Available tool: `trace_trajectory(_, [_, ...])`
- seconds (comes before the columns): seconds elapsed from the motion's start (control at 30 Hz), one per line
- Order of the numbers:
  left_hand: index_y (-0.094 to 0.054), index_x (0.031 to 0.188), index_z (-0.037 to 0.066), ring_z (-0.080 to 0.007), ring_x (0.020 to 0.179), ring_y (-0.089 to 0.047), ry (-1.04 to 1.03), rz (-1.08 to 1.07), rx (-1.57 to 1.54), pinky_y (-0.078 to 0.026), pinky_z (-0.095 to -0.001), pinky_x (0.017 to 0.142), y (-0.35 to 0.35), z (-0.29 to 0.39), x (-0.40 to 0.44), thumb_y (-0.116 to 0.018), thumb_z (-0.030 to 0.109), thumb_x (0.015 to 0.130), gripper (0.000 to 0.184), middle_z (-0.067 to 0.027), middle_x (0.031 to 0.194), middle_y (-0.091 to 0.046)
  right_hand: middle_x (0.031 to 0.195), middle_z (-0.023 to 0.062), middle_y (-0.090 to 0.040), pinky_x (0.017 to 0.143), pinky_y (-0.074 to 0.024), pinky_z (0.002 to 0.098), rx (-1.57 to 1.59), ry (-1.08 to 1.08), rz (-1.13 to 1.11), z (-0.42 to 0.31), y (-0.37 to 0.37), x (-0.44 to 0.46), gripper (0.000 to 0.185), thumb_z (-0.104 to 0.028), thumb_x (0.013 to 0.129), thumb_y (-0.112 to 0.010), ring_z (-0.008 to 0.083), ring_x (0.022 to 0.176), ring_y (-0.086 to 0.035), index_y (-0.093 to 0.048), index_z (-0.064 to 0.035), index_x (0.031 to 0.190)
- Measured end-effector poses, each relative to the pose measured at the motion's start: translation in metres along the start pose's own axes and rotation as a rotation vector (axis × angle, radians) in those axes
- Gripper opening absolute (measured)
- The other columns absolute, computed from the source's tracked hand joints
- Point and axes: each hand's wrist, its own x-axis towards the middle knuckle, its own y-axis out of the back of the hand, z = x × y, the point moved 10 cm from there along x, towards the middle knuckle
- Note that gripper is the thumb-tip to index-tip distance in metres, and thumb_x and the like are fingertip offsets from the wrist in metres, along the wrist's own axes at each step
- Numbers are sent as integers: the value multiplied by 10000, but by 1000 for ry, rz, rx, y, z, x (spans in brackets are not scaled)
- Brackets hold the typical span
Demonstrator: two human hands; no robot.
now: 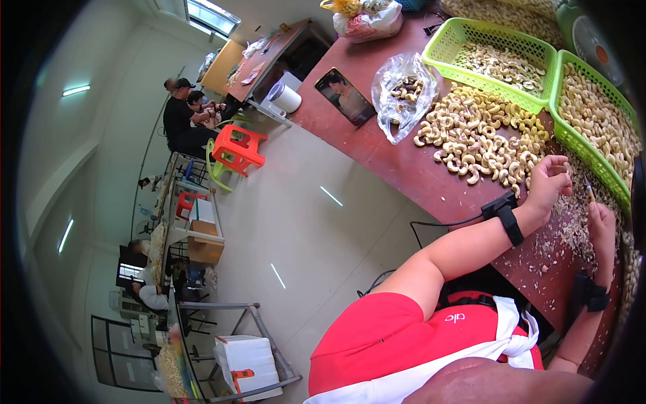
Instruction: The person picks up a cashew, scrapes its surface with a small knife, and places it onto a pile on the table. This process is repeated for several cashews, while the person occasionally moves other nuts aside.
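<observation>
My left hand (pixel 550 183), with a black band at its wrist, is closed in a pinch over the table, beside the pile of cashews (pixel 481 135). Whatever sits between its fingertips is too small to make out. Just to the right, my right hand (pixel 601 225) is closed on a small knife (pixel 590 192), whose thin blade points toward the left fingertips. Bits of peeled skin (pixel 568 225) lie beneath both hands. A green basket of cashews (pixel 592 145) stands beyond them, and a second green basket (pixel 437 50) holds paler nuts and pieces.
On the red table (pixel 404 165) are a phone (pixel 345 97), a plastic bag with dark pieces (pixel 404 94) and a filled bag (pixel 369 20). A scale (pixel 592 44) stands at the upper right. Red stools (pixel 239 148) and other people (pixel 182 118) are farther off.
</observation>
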Motion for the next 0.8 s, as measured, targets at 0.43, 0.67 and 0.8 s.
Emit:
trace_trajectory(0.43, [-432, 941, 23, -108, 628, -499, -5, 30, 14, -454, -221, 527, 3, 0, 2, -491, -15, 693, 258, -47, 772, -480, 479, -80, -297, 328, -172, 177, 59, -8, 17, 12, 12, 6, 326, -290, 848, -421, 0, 378, -240, -366, -111, 581])
trace_trajectory(0.67, [-429, 941, 31, -102, 626, -499, -16, 38, 11, -454, -216, 522, 4, 1, 2, -499, 4, 703, 249, -42, 767, -480, 474, -81, -300, 320, -175, 170, 46, -24, 42, 17, 18, 7, 328, -296, 849, -418, -1, 363, -242, -364, -117, 579])
trace_trajectory(0.8, [-431, 972, 18, -101, 622, -498, -4, 22, -12, -454, -213, 519, 3, 0, 2, -498, 13, 710, 270, -48, 786, -495, 463, -78, -296, 314, -175, 173, 45, -14, 43, 22, 21, 10, 336, -295, 850, -415, -1, 358, -245, -363, -112, 573])
